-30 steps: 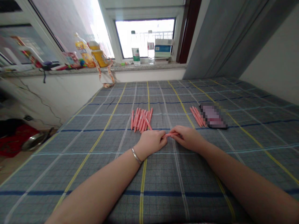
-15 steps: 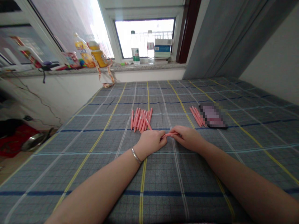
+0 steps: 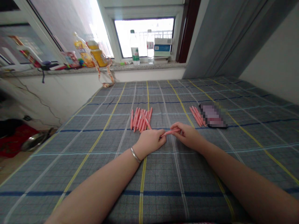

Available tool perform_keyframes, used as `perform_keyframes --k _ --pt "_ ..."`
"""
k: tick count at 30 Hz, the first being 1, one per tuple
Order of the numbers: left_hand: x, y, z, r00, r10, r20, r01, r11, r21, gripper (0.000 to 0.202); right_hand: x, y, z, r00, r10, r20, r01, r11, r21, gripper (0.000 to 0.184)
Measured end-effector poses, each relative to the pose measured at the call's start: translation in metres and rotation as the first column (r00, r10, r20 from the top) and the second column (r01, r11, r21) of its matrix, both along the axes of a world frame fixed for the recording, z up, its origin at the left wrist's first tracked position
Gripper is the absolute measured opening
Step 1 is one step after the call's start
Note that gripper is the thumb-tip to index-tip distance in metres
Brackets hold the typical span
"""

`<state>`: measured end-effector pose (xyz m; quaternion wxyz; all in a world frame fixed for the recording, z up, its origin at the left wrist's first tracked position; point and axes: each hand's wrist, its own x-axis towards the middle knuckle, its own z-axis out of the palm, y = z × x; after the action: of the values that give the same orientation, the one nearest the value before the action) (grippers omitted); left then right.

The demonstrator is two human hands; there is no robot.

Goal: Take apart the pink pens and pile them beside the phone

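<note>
Both my hands meet over the checked bedsheet (image 3: 98, 137). A pink pen (image 3: 170, 132) spans between them: my left hand (image 3: 150, 141) pinches one end and my right hand (image 3: 188, 135) grips the other. Just beyond my left hand lies a pile of several pink pens (image 3: 141, 119). A smaller group of pink pens (image 3: 196, 116) lies further right beside a dark flat object (image 3: 213, 116) whose surface is blurred. A silver bracelet sits on my left wrist.
A window sill (image 3: 93, 69) at the back carries bottles, a box and clutter. The bed's left edge drops to a floor with a metal bowl (image 3: 35, 140) and red cloth. A grey curtain (image 3: 224, 37) hangs at the right.
My right hand has lifted slightly and shifted away from me, tilting the pen's right end upward. The left hand and the piles stay put.
</note>
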<state>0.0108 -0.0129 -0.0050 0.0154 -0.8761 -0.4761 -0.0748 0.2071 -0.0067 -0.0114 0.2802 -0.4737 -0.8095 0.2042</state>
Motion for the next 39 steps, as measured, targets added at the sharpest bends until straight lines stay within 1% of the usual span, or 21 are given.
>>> perform_keyframes --k 6,9,12,16,18,20,22,24,26,29,32,37,39 --pt "-0.001 0.001 0.002 1.000 0.020 -0.006 -0.020 1.000 -0.017 0.032 0.005 0.007 -0.005 0.970 -0.043 -0.237 0.019 0.994 -0.104 0.015" --pt "-0.001 0.001 0.002 1.000 0.027 -0.003 -0.027 0.999 -0.016 0.032 0.006 0.009 -0.006 0.935 -0.075 -0.345 0.016 0.985 -0.170 0.013" --pt "-0.001 0.001 0.002 0.999 0.032 -0.004 -0.032 0.999 -0.009 0.032 0.006 0.011 -0.008 0.888 -0.133 -0.440 0.035 0.974 -0.225 0.015" --pt "-0.001 0.002 0.001 1.000 0.024 0.005 -0.024 1.000 -0.003 0.032 0.006 0.014 -0.009 0.807 -0.183 -0.562 0.049 0.968 -0.245 0.020" --pt "-0.001 0.002 0.001 1.000 0.020 0.006 -0.020 1.000 -0.003 0.032 0.006 0.015 -0.009 0.788 -0.192 -0.585 0.065 0.971 -0.231 0.020" --pt "-0.001 0.001 0.001 1.000 0.017 0.003 -0.017 1.000 -0.002 0.032 0.007 0.015 -0.008 0.787 -0.203 -0.583 0.106 0.975 -0.196 0.019" --pt "-0.001 0.001 0.001 1.000 0.018 -0.002 -0.018 1.000 0.002 0.032 0.009 0.015 -0.006 0.798 -0.224 -0.560 0.174 0.975 -0.141 0.016" --pt "0.000 0.001 0.000 1.000 0.022 -0.004 -0.022 1.000 0.002 0.031 0.010 0.015 -0.005 0.810 -0.251 -0.530 0.245 0.966 -0.083 0.014" --pt "0.000 0.001 0.000 1.000 0.026 -0.005 -0.026 1.000 -0.006 0.032 0.013 0.017 -0.004 0.824 -0.270 -0.498 0.288 0.957 -0.042 0.013" --pt "0.000 0.001 0.000 0.999 0.034 -0.004 -0.034 0.999 -0.020 0.032 0.017 0.021 -0.008 0.859 -0.281 -0.428 0.311 0.951 -0.002 0.011" --pt "0.001 0.001 0.001 0.999 0.045 -0.002 -0.045 0.999 -0.025 0.033 0.020 0.028 -0.015 0.886 -0.305 -0.350 0.342 0.938 0.047 0.006" --pt "0.002 0.001 0.001 0.999 0.052 0.000 -0.052 0.998 -0.025 0.033 0.025 0.039 -0.026 0.921 -0.332 -0.202 0.352 0.934 0.068 0.010" --pt "0.001 0.000 0.001 0.998 0.055 -0.001 -0.055 0.998 -0.032 0.034 0.026 0.042 -0.027 0.929 -0.335 -0.157 0.353 0.929 0.111 0.009"
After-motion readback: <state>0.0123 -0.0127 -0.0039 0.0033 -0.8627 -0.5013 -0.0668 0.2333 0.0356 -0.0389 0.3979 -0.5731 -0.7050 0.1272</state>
